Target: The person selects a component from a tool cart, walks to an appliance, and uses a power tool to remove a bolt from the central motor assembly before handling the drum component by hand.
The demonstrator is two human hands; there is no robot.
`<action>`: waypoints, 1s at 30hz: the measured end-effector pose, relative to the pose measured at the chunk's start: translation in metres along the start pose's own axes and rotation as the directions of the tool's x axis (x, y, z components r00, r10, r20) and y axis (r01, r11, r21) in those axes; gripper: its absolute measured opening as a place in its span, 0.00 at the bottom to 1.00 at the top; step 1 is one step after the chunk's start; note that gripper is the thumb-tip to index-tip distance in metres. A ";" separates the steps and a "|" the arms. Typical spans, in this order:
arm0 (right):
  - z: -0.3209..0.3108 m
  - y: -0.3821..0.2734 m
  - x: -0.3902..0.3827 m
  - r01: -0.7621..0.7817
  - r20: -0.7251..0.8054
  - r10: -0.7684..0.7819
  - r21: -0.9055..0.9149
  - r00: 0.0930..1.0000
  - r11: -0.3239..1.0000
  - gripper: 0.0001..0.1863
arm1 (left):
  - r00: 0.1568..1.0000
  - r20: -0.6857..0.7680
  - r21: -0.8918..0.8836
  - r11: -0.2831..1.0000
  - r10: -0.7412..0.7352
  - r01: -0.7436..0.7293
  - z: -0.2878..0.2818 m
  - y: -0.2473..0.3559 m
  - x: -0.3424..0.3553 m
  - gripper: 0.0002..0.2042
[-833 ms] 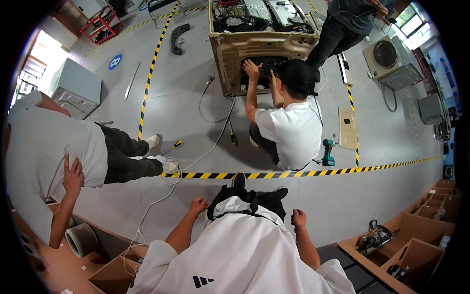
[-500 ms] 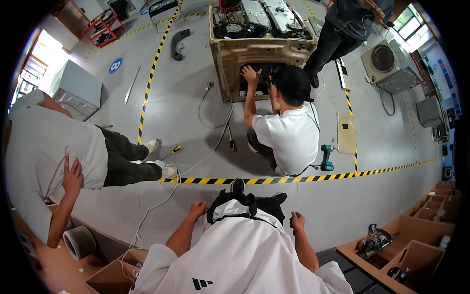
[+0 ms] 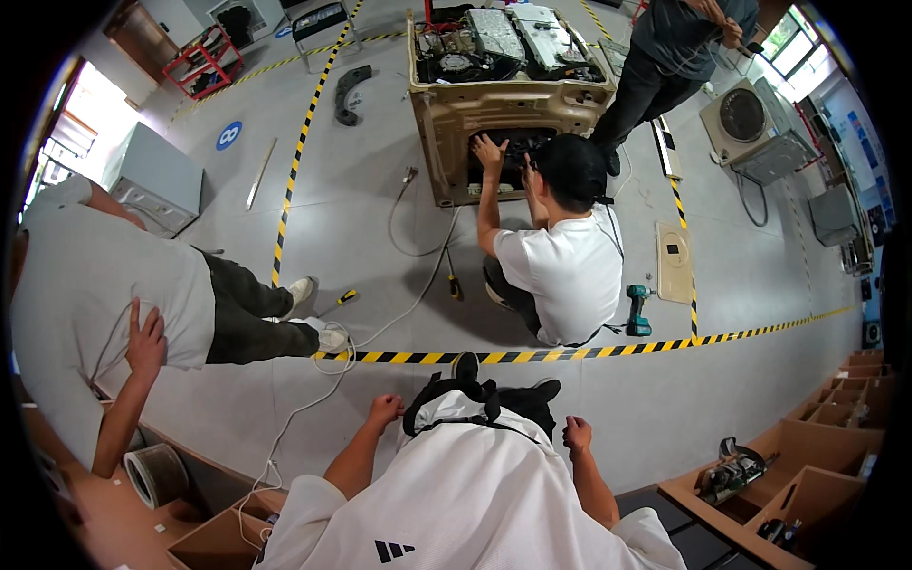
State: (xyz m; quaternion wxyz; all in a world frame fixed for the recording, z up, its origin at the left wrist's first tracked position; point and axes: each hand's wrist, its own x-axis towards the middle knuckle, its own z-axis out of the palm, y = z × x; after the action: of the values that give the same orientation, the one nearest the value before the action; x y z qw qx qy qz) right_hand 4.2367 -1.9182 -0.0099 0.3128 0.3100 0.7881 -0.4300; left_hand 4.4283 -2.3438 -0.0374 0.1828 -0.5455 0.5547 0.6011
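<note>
My left hand [image 3: 385,410] hangs beside my hip with its fingers curled in, and I see nothing in it. On the other side, my right hand [image 3: 577,434] hangs down too, its fingers folded into a loose fist. Neither touches anything apart from perhaps my clothing. In front of me a person in a white shirt [image 3: 562,271] crouches with both hands at the opening of a gold-coloured washing machine [image 3: 445,157], whose open top shows its inner parts. A teal cordless drill [image 3: 639,311] stands on the floor right of that person.
A person in grey [image 3: 142,275] is close on my left; another [image 3: 665,57] stands beyond the machine. A white cable [image 3: 356,344] crosses the floor near yellow-handled screwdrivers [image 3: 348,296]. A beige panel [image 3: 674,275] lies at right. Wooden bins [image 3: 807,446] flank me.
The whole view has shifted slightly with my head. My hands stay at my sides. The crouching person's hands remain at the machine's opening.
</note>
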 end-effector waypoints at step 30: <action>0.000 0.001 -0.004 -0.001 0.003 0.001 -0.040 1.000 0.999 0.15 | 0.999 -0.045 0.056 0.998 0.024 -0.021 0.001 -0.004 -0.015 0.11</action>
State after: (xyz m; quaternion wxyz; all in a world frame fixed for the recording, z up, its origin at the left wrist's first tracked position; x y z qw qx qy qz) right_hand 4.2402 -1.9185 -0.0072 0.3205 0.3033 0.7959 -0.4145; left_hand 4.4361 -2.3361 -0.0266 0.1783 -0.5478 0.5812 0.5749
